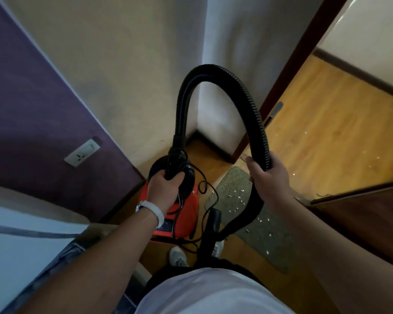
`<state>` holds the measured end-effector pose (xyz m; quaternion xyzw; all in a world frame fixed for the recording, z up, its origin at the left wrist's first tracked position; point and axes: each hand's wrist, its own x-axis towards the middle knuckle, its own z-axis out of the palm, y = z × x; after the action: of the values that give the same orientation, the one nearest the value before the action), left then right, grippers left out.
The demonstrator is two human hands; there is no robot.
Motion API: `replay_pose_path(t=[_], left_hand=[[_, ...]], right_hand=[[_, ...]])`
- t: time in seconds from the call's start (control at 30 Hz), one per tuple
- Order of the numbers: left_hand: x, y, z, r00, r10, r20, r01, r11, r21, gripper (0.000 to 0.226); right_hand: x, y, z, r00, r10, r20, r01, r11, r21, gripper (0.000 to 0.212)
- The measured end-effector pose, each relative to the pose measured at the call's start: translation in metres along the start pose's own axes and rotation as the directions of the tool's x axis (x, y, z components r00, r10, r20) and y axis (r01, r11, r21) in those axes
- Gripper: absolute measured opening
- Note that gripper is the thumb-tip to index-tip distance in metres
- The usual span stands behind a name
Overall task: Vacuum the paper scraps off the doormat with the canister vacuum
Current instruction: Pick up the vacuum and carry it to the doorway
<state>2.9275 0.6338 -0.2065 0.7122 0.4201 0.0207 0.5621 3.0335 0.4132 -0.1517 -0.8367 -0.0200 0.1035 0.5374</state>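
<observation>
Left hand (166, 186): fingers curled round the black top handle of the canister vacuum (186, 214), a firm grasp. A white wristband (154, 209) sits on that wrist. It cannot be told whether the orange canister stands on the floor or hangs from the hand.

Right hand (268, 177): closed round the black ribbed hose (213, 71), which arches up from the canister top, passes down through the grip and runs on toward the person's feet. Its working end is not clearly visible.

A thin black cord (208, 189) lies in loose loops over the canister; no plug can be made out. A wall socket (82, 152) sits on the purple wall to the left.

The doormat (232, 184) lies just right of the canister, by the open doorway. Paper scraps (238, 201) are strewn over it, with more on the wooden floor (327, 132) beyond.

Assessment: the step in hand appears to be positioning the machine; no suction work is evident. The next move likely calls for setting the canister down clear of the mat, connecting the cord to power, and bringing the hose end onto the scraps. The loose cord could snag.
</observation>
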Motion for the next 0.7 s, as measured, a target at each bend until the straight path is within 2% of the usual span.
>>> replay_pose_path(t=[0.3,0.47,0.57,0.7], left_hand=[[0.027,0.013,0.021,1.000,-0.017,0.026,0.014,0.990,0.140,0.019],[0.054,0.001,0.021,0.995,-0.069,0.065,0.060,0.988,0.143,0.022],[0.083,-0.020,0.027,0.985,-0.107,0.137,0.086,0.985,0.149,0.024],[0.133,-0.059,0.044,0.965,-0.155,0.213,0.116,0.975,0.189,0.024]], right_hand=[[0.030,0.041,0.021,0.986,0.151,0.068,-0.158,0.982,0.100,0.009],[0.033,0.057,0.043,0.974,0.219,0.051,-0.223,0.970,0.100,0.011],[0.038,0.074,0.064,0.963,0.269,0.025,-0.271,0.959,0.080,0.011],[0.057,0.109,0.101,0.937,0.343,-0.062,-0.340,0.939,0.054,0.013]])
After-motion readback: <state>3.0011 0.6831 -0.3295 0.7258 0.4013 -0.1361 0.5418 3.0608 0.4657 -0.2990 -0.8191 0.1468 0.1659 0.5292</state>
